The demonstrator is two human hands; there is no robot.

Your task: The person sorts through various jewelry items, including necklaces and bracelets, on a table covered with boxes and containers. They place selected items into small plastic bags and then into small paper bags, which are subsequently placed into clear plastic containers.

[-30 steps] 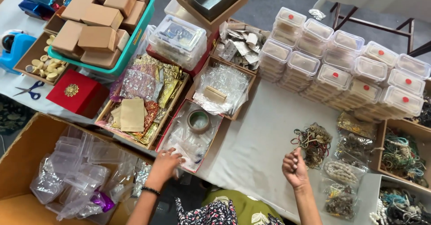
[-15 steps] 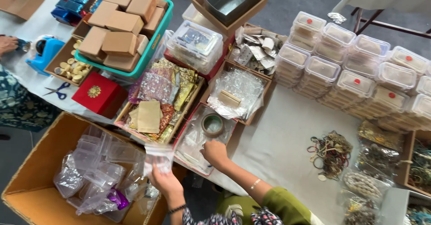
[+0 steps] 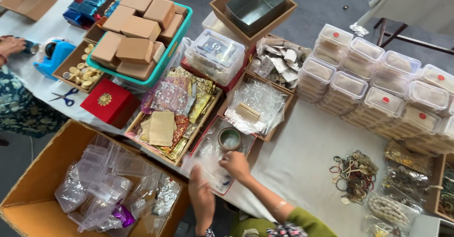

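My left hand (image 3: 201,197) and my right hand (image 3: 235,164) meet over a shallow red-rimmed tray (image 3: 226,189) of clear plastic bags at the table's near edge. Between them is a clear plastic bag (image 3: 202,159), blurred by motion. Both hands seem to pinch it, the left from below and the right from the right side. A roll of tape (image 3: 230,138) lies in the same tray just beyond my right hand. To the left of the tray stands a wooden tray of shiny patterned pouches (image 3: 176,105).
A large cardboard box (image 3: 28,189) of clear plastic containers stands below left. Beyond are a red gift box (image 3: 109,105), a teal basket of brown boxes (image 3: 161,64), stacked lidded tubs (image 3: 378,88) and a bangle pile (image 3: 354,171). Another person's hand (image 3: 10,44) is far left.
My right hand has crossed from the right side of the cloth to the bag tray. My left hand has lifted a clear bag towards it. The view has shifted left.
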